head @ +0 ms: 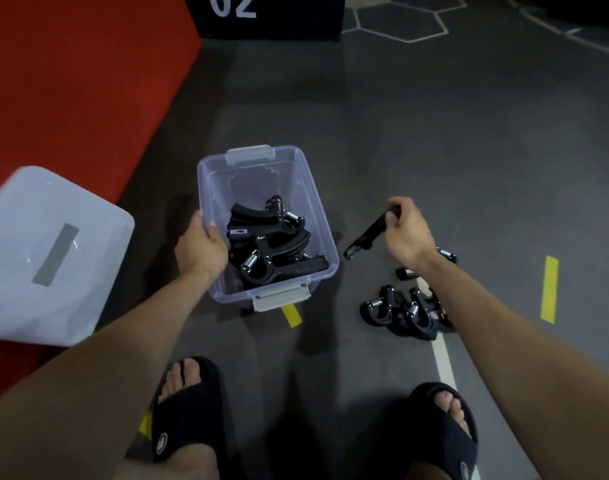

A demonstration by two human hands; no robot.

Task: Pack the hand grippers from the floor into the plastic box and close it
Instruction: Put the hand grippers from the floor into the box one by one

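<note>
Head camera looks down on a clear plastic box (206, 181) that stands open on the grey floor (434, 133), and several black hand grippers (272, 244) with steel springs already lie in a heap inside it. So I judge the packing to be partly done: a small pile of grippers (405, 311) waits on the floor just right of the box, near the right forearm, and at least one more lies partly hidden behind that wrist. The white lid (50, 251) is off and lies to the left, partly over the red mat (81, 81), so closing is not yet done. The left hand (202, 247) grips the left rim of the box, thumb inside the wall, fingers outside. The right hand (405, 232) is closed around one handle of a black gripper (367, 235), which hangs in the air just beside the right wall of the box, not yet over it
</note>
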